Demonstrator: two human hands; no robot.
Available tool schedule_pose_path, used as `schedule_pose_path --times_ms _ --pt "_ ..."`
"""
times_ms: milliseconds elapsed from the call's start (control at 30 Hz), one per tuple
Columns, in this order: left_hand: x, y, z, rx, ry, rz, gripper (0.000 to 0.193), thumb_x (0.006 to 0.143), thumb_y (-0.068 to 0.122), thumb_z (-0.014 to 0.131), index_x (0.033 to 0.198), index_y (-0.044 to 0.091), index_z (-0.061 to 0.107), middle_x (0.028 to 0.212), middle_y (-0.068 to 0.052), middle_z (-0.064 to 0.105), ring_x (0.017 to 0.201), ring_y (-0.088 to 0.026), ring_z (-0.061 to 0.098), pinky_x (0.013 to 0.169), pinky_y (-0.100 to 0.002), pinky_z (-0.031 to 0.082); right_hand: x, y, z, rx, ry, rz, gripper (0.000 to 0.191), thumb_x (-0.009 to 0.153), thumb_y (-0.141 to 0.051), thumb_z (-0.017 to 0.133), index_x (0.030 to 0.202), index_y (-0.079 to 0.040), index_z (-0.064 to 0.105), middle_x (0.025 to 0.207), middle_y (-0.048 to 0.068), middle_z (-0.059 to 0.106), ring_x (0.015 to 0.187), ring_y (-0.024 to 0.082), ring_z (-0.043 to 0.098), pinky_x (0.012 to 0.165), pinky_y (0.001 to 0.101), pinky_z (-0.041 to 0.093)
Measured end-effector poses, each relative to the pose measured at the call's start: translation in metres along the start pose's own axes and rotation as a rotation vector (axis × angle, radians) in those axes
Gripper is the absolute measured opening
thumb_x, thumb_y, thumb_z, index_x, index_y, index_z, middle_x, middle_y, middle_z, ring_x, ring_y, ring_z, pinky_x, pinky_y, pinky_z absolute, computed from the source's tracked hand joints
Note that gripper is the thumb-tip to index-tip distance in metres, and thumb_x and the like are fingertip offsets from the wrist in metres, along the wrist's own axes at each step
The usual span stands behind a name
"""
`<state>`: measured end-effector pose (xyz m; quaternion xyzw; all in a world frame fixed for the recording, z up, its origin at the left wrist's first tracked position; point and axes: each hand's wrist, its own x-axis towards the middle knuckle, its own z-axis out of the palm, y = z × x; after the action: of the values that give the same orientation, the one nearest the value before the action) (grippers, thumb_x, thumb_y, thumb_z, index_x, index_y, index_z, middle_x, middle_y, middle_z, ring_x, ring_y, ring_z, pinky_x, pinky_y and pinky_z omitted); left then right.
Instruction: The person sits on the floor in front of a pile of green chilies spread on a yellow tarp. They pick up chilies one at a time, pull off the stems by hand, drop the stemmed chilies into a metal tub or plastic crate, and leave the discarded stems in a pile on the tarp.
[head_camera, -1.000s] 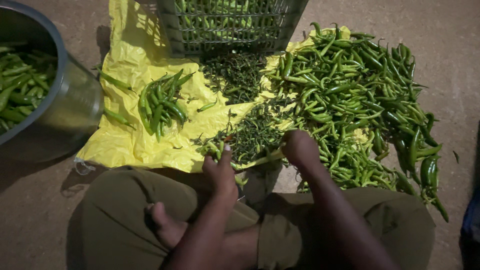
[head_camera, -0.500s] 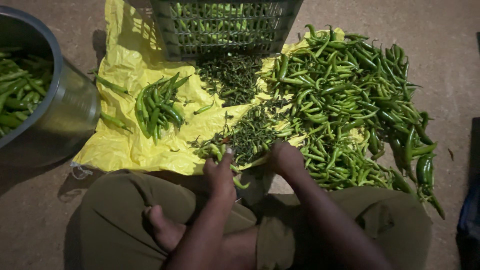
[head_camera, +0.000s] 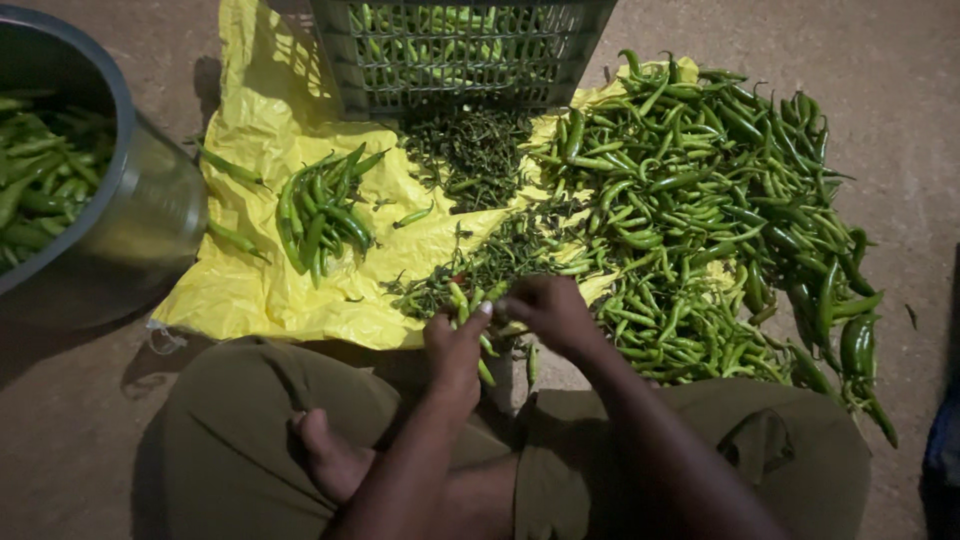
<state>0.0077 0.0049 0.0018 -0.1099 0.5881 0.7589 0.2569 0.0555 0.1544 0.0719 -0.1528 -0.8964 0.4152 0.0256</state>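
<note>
The left hand (head_camera: 455, 345) and right hand (head_camera: 545, 308) meet fingertip to fingertip at lower centre, both pinched on a few slim green chillies (head_camera: 478, 335) whose ends poke out below the left fingers, right at the near edge of the yellow plastic sheet (head_camera: 250, 290). Room is tight: the big chilli heap (head_camera: 700, 200) crowds the right, dark stem scraps (head_camera: 470, 150) and a grey crate (head_camera: 460, 50) block the top centre, and a metal bowl (head_camera: 150, 215) fills the upper left. Bare sheet shows only around the small sorted pile (head_camera: 322, 215) at left centre.
</note>
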Motion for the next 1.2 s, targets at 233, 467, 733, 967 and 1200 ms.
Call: schedule_pose_path --times_ms 233,467,733,967,1200 --pt "-0.008 0.014 0.006 0.138 -0.036 0.005 0.029 0.080 0.009 0.082 0.106 0.004 0.071 0.088 -0.004 0.070 0.075 -0.015 0.064 0.066 -0.032 0.052 -0.001 0.004 -0.012 0.654 -0.082 0.335 0.020 0.092 -0.021 0.072 0.092 -0.002 0.076 0.063 0.000 0.057 0.056 0.010 0.046 0.051 0.0273 0.037" --pt "-0.012 0.007 0.002 0.619 0.030 0.326 0.028 0.077 0.019 0.085 0.100 0.007 0.075 0.088 -0.016 0.075 0.079 -0.031 0.071 0.071 -0.042 0.054 0.004 0.008 -0.011 0.086 -0.012 0.168 0.020 0.088 -0.021 0.073 0.090 -0.001 0.076 0.075 0.008 0.074 0.065 0.020 0.069 0.063 0.0354 0.055" --pt "0.001 -0.011 0.003 0.613 0.043 0.236 0.031 0.076 0.016 0.078 0.104 0.004 0.074 0.091 -0.018 0.077 0.083 -0.033 0.074 0.076 -0.043 0.056 -0.005 -0.001 0.019 -0.394 0.484 -0.277 0.006 0.081 -0.004 0.065 0.081 -0.005 0.071 0.081 0.017 0.066 0.076 0.038 0.065 0.068 0.0470 0.053" --pt "-0.005 0.001 0.002 0.360 -0.038 0.075 0.038 0.075 0.024 0.089 0.093 -0.004 0.070 0.080 -0.013 0.069 0.070 -0.022 0.063 0.062 -0.040 0.052 0.013 0.023 -0.041 -0.385 0.458 0.218 0.052 0.084 -0.046 0.086 0.100 0.000 0.067 0.099 0.017 0.067 0.087 0.031 0.066 0.075 0.0446 0.055" --pt "-0.006 -0.003 0.005 0.211 -0.034 0.071 0.040 0.069 0.027 0.092 0.092 0.002 0.071 0.081 -0.006 0.071 0.068 -0.015 0.064 0.061 -0.032 0.052 0.027 0.080 -0.134 -0.558 0.439 0.613 0.128 0.065 -0.058 0.094 0.161 -0.006 0.029 0.161 0.032 0.027 0.146 0.050 0.033 0.119 0.0575 0.033"
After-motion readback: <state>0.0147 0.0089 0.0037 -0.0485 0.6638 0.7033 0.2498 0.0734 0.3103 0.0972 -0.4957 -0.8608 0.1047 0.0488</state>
